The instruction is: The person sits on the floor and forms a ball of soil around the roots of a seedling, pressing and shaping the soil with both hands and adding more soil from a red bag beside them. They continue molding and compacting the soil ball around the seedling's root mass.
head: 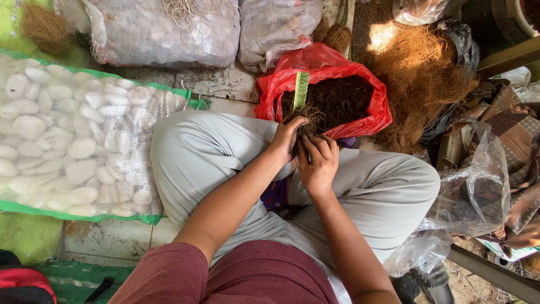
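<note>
I sit cross-legged in grey trousers (pixel 202 152) on a tiled floor. Both hands meet at the near rim of a red plastic bag (pixel 326 70) filled with dark soil and roots (pixel 337 101). My left hand (pixel 287 138) grips the base of a small plant whose green leaf (pixel 301 90) sticks up from the soil. My right hand (pixel 318 160) curls its fingers around a clump of dark fibrous roots right beside the left hand. What lies under the palms is hidden.
A clear sack with green edging, full of white pebbles (pixel 67 135), lies at the left. Two more sacks of stones (pixel 163 28) stand at the back. A heap of brown coconut fibre (pixel 422 79) and crumpled clear plastic bags (pixel 478 191) sit at the right.
</note>
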`<state>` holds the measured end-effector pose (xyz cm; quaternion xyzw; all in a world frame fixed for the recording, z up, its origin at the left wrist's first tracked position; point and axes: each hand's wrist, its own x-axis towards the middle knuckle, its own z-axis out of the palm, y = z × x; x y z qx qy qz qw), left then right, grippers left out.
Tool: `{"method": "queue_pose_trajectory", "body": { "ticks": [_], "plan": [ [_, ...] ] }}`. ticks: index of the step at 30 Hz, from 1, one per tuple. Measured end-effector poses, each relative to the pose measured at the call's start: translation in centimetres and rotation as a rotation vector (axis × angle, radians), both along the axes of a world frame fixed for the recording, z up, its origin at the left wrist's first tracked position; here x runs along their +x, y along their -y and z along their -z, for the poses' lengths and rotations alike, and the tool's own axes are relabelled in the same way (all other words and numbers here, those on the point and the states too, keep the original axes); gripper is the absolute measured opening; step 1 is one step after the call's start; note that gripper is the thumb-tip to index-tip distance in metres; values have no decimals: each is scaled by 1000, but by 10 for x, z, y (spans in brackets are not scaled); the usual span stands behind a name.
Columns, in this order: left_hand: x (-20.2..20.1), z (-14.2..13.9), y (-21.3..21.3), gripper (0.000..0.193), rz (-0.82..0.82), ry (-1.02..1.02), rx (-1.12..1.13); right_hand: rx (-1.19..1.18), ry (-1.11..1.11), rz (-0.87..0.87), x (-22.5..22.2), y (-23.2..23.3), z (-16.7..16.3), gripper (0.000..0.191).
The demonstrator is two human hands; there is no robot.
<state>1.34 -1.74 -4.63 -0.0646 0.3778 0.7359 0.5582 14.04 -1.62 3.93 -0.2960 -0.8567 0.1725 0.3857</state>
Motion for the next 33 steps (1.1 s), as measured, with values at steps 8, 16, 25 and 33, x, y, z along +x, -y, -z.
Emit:
{"method": "queue_pose_trajectory", "body": {
  "ticks": [8, 16, 25, 33],
  "plan": [
    [-5, 0, 2, 11, -1, -48, -30, 27, -35, -14, -7, -1, 11, 31],
    [-9, -3, 1, 19, -38, -66, -36, -24, -136, -2, -4, -3, 10, 33],
    [-5, 6, -3, 18, -39, 12, 0, 62, -45, 28, -6, -3, 14, 31],
    [-2, -1, 0, 19, -84, -88, -63, -22, -55, 24, -7, 1, 15, 33]
  ]
}}
